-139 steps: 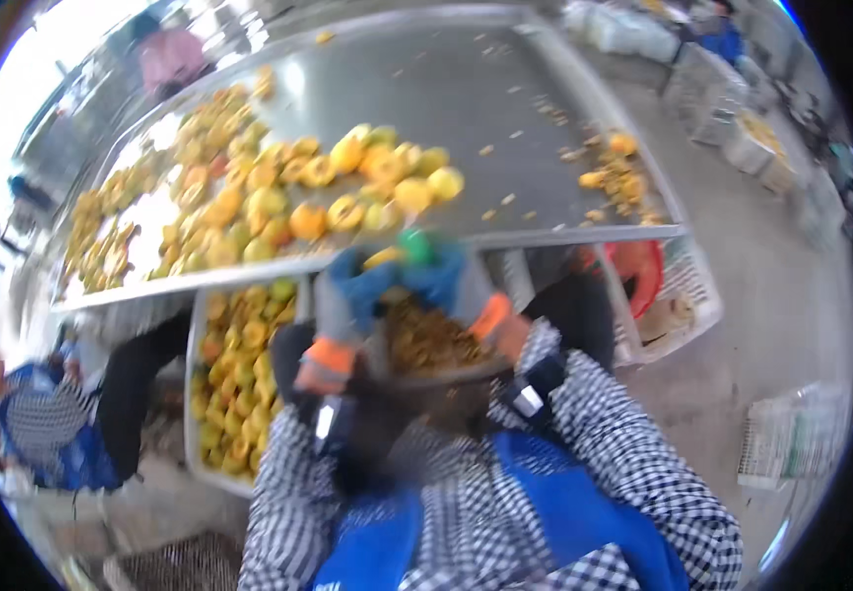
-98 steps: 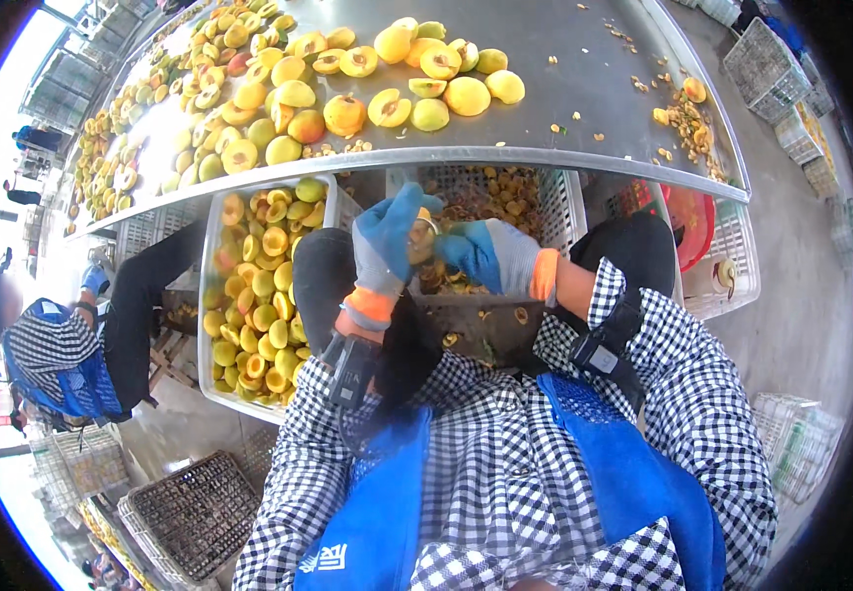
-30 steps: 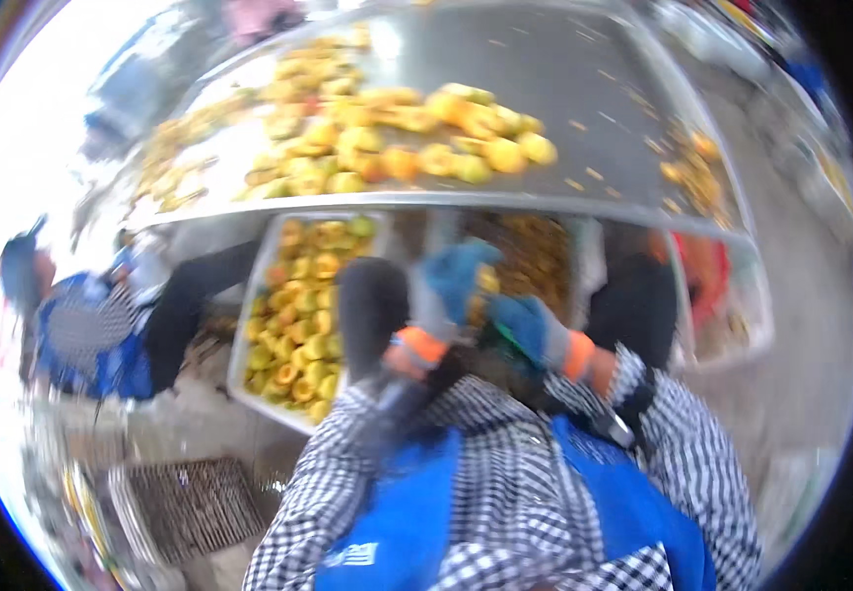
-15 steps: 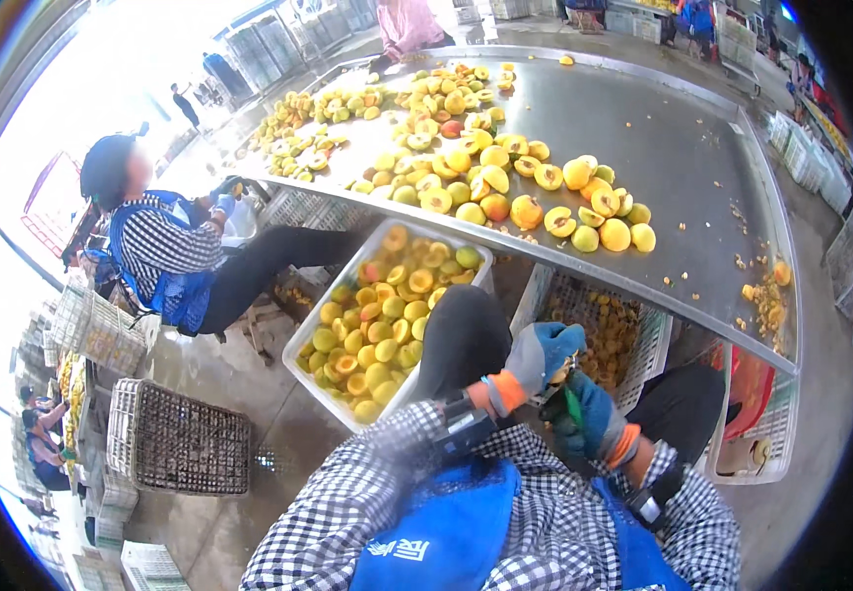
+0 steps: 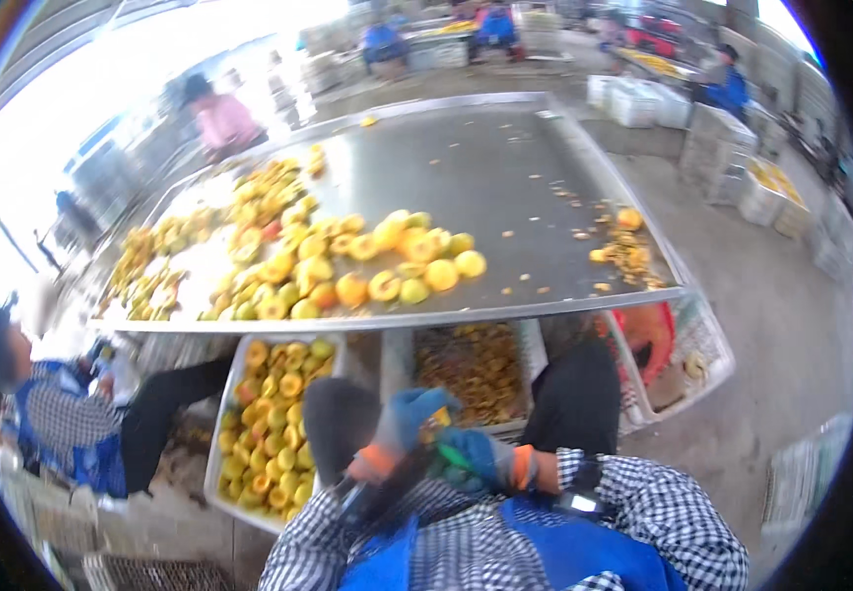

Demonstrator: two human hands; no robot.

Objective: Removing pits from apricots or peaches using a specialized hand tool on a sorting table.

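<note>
In front of my lap, both hands are gloved and close together. My left hand (image 5: 414,416), in a blue-grey glove with an orange cuff, is closed around a small yellow piece of peach (image 5: 438,419). My right hand (image 5: 480,460) is closed on a green-handled tool (image 5: 453,455). Its working end is blurred and cannot be made out. Halved and whole yellow peaches (image 5: 313,266) lie heaped on the metal table (image 5: 426,167) ahead of me. Left of my knees, a white crate (image 5: 212,473) is full of peach halves.
Between my knees a crate (image 5: 535,345) holds brown-yellow scraps. A red basin (image 5: 646,340) sits in a white crate at the right. Small scraps (image 5: 628,258) lie on the table's right corner. A co-worker (image 5: 71,414) sits at the left; another in pink (image 5: 224,123) is beyond the table.
The view has swung right, so the table and crates appear farther left. Both my hands stay together at my lap, holding the peach piece and the green-handled tool.
</note>
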